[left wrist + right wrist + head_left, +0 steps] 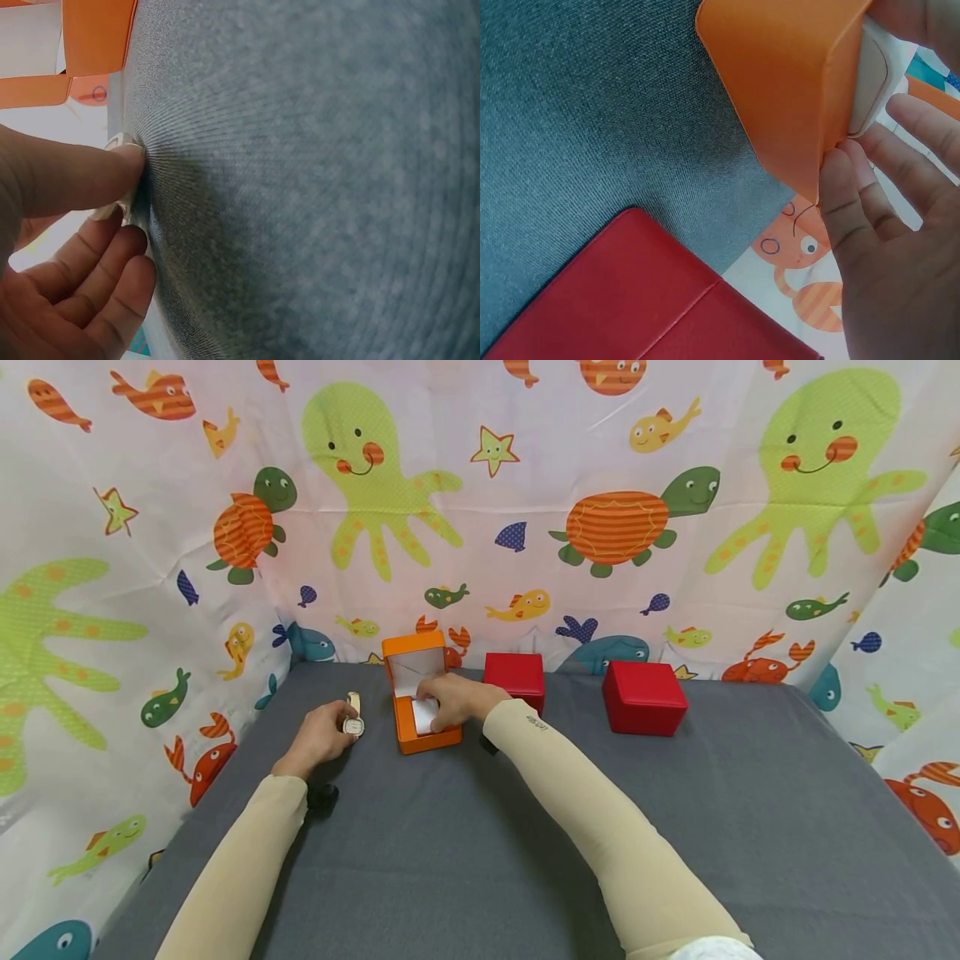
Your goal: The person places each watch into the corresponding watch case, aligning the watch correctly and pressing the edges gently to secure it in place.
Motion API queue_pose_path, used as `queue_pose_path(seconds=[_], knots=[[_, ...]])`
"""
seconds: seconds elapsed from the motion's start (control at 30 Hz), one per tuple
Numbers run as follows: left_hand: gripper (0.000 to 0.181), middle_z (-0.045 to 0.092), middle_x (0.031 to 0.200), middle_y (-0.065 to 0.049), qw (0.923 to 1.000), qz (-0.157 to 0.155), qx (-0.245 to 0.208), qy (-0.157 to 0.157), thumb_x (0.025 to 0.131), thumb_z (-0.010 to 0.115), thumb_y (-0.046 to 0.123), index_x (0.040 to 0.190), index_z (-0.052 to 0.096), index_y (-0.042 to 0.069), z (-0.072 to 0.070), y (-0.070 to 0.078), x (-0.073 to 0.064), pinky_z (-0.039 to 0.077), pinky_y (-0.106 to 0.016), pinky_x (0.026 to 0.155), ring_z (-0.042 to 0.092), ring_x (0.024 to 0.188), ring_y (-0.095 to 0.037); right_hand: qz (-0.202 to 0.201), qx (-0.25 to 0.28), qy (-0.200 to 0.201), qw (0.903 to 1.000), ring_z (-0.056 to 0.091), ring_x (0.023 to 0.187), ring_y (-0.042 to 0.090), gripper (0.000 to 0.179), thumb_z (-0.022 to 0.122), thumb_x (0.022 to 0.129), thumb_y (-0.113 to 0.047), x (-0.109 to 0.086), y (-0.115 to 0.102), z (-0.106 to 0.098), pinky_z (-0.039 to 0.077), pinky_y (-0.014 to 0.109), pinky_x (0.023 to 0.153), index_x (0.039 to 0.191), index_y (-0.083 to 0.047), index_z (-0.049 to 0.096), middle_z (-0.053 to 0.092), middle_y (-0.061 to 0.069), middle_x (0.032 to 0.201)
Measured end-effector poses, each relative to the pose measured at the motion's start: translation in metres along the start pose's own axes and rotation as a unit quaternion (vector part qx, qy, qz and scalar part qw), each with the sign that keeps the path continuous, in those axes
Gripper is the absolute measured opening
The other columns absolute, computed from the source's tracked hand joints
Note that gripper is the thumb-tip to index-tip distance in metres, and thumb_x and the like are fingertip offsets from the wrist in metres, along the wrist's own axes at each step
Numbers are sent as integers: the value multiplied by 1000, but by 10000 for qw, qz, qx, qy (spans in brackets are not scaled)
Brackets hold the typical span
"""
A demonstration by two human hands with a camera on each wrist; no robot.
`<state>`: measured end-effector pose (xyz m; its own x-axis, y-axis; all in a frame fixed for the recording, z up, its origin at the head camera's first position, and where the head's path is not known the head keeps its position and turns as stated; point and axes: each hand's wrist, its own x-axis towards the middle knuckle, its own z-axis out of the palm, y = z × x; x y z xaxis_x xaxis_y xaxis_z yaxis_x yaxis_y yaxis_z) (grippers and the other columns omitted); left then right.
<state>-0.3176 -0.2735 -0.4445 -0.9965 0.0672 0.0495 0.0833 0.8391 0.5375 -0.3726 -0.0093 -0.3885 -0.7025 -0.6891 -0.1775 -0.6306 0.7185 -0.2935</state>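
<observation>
On the grey cloth at the left lies a wristwatch with a round pale face and a light strap. My left hand pinches the watch's edge between thumb and finger; in the left wrist view the thumb covers much of it. An orange watch box stands with its lid raised, white inside. My right hand reaches into this box and grips the white cushion, with thumb and fingers at its sides. The right wrist view shows the cushion sitting slightly above the box's rim, with fingertips touching that rim.
Two closed red boxes stand right of the orange one: one just behind my right wrist, the other farther right. A curtain printed with sea animals hangs behind and beside the grey-covered table.
</observation>
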Motion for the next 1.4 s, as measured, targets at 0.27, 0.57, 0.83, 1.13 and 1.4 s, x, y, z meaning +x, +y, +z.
queue_pose_path(seconds=[0.27, 0.57, 0.83, 1.13, 1.4], knots=[[32, 63, 99, -16, 9999, 75, -99, -114, 82, 70, 6, 112, 59, 6, 1, 5, 2, 45, -45, 80, 55, 87, -29, 73, 53, 22, 10000, 46, 103, 16, 56, 75, 81, -30, -3, 2, -2, 45, 33, 89, 131, -22, 52, 54, -3, 118], [33, 63, 103, -15, 9992, 213, -333, 93, 86, 69, 10, 116, 58, 7, -3, 17, -6, 47, -47, 86, 57, 92, -29, -135, 623, 469, 9969, 47, 101, 15, 57, 77, 78, -27, -12, 2, -12, 48, 28, 80, 129, -22, 52, 52, -3, 120], [33, 63, 107, -11, 9940, 475, -950, 242, 87, 70, 14, 119, 59, 10, -9, 41, -22, 50, -41, 81, 59, 91, -26, -578, 1076, 905, 9884, 47, 104, 15, 56, 75, 78, -25, -33, 4, -7, 49, 27, 82, 127, -16, 50, 50, -1, 127], [35, 64, 102, -9, 9789, 1133, -1606, 551, 85, 71, 7, 119, 61, 9, -13, 76, -44, 53, -40, 81, 61, 90, -23, -806, 1792, 1375, 9708, 49, 105, 18, 58, 76, 75, -24, -63, 4, 4, 50, 27, 80, 126, -18, 51, 50, -2, 121], [35, 65, 104, -11, 9599, 1673, -2198, 484, 85, 72, 5, 118, 61, 7, 1, 111, -51, 53, -41, 81, 61, 90, -24, -848, 2778, 1752, 9407, 57, 98, 22, 56, 75, 75, -19, -92, 19, 19, 54, 32, 80, 125, -15, 52, 54, -3, 114]])
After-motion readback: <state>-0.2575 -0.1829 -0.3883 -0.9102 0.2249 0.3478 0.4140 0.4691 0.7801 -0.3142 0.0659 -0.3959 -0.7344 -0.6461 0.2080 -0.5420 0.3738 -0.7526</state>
